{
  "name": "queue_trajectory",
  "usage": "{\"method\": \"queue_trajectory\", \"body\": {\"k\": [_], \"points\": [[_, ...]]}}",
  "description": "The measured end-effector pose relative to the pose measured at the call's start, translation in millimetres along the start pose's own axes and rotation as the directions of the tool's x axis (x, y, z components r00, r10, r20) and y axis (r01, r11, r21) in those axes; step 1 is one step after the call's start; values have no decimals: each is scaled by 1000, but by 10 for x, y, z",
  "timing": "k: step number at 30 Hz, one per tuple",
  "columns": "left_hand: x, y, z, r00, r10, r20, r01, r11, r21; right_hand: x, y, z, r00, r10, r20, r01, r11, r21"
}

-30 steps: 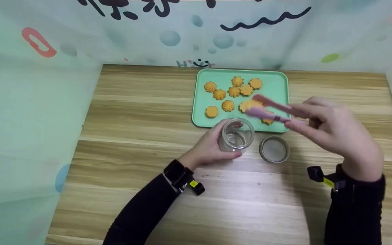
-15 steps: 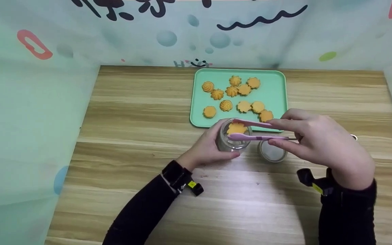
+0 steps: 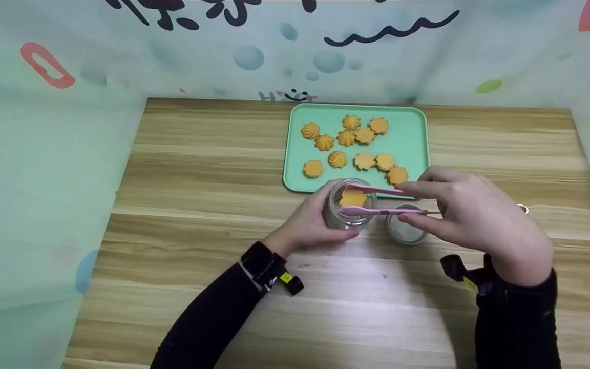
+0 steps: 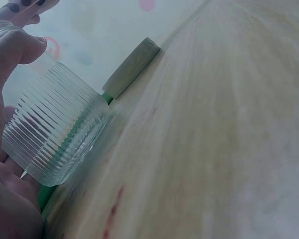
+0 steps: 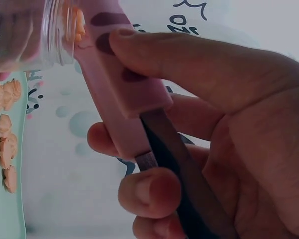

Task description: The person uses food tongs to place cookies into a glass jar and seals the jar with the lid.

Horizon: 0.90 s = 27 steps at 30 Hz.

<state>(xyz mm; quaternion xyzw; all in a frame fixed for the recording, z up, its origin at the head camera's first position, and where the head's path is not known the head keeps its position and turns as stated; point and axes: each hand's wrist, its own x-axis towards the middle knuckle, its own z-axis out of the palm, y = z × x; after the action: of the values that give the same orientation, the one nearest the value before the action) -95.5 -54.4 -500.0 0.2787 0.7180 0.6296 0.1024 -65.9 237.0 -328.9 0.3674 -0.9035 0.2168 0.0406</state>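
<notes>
A: Here's the left hand [image 3: 310, 223] wrapped around the glass jar [image 3: 337, 220], mouth facing up, just in front of the green tray [image 3: 410, 123].

B: And the right hand [image 3: 484, 220] is clamped on the pink tongs [image 3: 407, 210], thumb on one arm, fingers on the other. Where's the cookie [image 3: 352, 199]?

A: Right at the jar's mouth, between the tong tips! Whether both tips press it, I can't tell.

B: What's in the way up there?

A: The tongs themselves, lying across the rim and covering part of the mouth. The jar also hides a stretch of the tray's near edge from the head camera.

B: And close by on the tabletop [image 3: 213, 179], a round lid [image 3: 406, 231], just beside the jar, its far edge partly covered by tongs and fingers.

A: On the tray, eleven more cookies [image 3: 337, 159], some touching, some apart, with the right-hand end mostly bare.

B: Behind it all, a pale printed sheet [image 3: 197, 56] with bubbles and dark lettering!
</notes>
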Motion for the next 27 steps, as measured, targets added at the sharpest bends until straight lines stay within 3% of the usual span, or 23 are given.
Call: {"method": "queue_trajectory", "body": {"k": [10, 17, 27], "points": [[4, 1, 3, 1000, 12, 4, -12, 1000, -23, -31, -26, -19, 998, 54, -24, -54, 998, -16], [-3, -3, 7, 1000, 20, 20, -19, 998, -60, -69, -25, -63, 998, 25, -54, -27, 999, -26], [-4, 8, 14, 1000, 15, 5, -15, 1000, -13, -143, 2, -159, 994, 34, -105, -36, 999, -13]]}}
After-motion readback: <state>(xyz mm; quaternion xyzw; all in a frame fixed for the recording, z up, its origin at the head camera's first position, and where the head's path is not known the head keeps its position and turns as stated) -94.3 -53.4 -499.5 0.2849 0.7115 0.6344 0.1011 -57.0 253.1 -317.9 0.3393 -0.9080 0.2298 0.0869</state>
